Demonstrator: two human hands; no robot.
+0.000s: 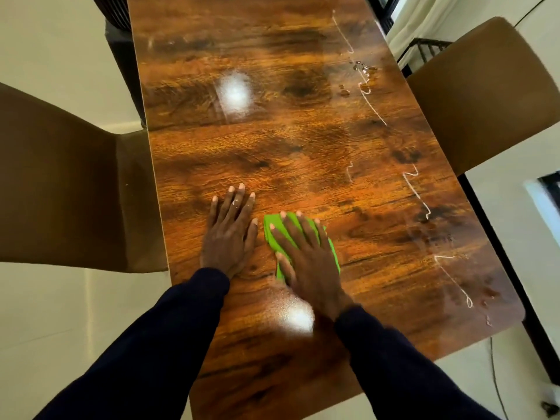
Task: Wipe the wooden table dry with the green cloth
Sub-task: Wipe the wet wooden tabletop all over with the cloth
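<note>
Right hand (pixel 309 256) lies flat with its fingers spread straight, pressing a bright green folded cloth (pixel 268 221) onto the glossy brown wood-grain counter (pixel 303 153), left of the counter's middle and toward its near end. The cloth shows past the fingertips and at both sides of the palm. Left hand (pixel 230 234) rests palm-down on the bare wood just beside the cloth, fingers straight and close together, holding nothing. Both arms wear dark navy sleeves (pixel 169 328). Along the counter's right side run thin pale wavy lines of water (pixel 424 204), and a cluster of small droplets (pixel 362 68) sits farther away near that same edge. Two soft white glare spots (pixel 236 93) shine on the surface, one well beyond the hands, one beside the right wrist. A brown padded chair (pixel 60 177) stands at the left side, and a second brown chair (pixel 485 95) at the right.
</note>
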